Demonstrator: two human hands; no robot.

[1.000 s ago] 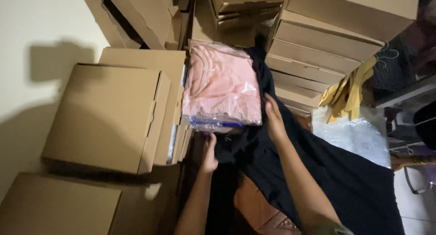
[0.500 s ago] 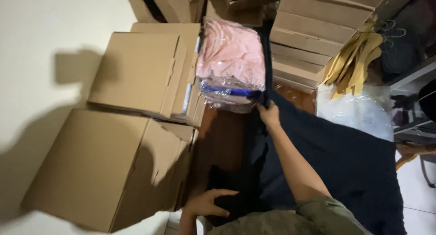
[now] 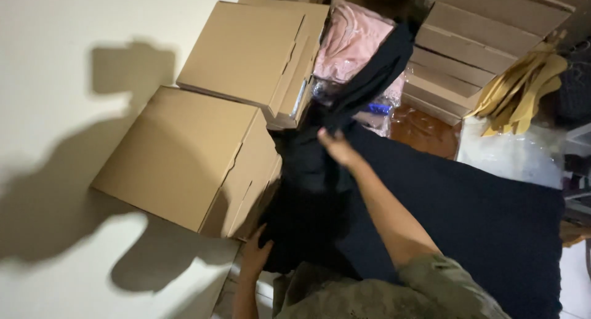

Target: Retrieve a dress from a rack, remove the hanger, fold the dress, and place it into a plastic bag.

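Observation:
A large black cloth (image 3: pixel 468 214) spreads across the lower right and trails up over a pink bagged garment (image 3: pixel 354 42). My right hand (image 3: pixel 335 148) grips a fold of the black cloth near its upper left part. My left hand (image 3: pixel 255 252) is low, close to my body, with fingers on the dark bunched end of the same cloth, beside the corner of a big cardboard box (image 3: pixel 184 159).
A second flat cardboard box (image 3: pixel 252 48) lies above the big one. A stack of flat cardboard boxes (image 3: pixel 474 48) stands at the upper right, with yellow hangers (image 3: pixel 523 91) and a clear plastic bag (image 3: pixel 511 156) beside it. A pale wall (image 3: pixel 74 140) fills the left.
My view has tilted down and left. My right hand has pulled the black cloth back from the pink bagged stack toward me. My left hand has dropped low to the cloth's near end.

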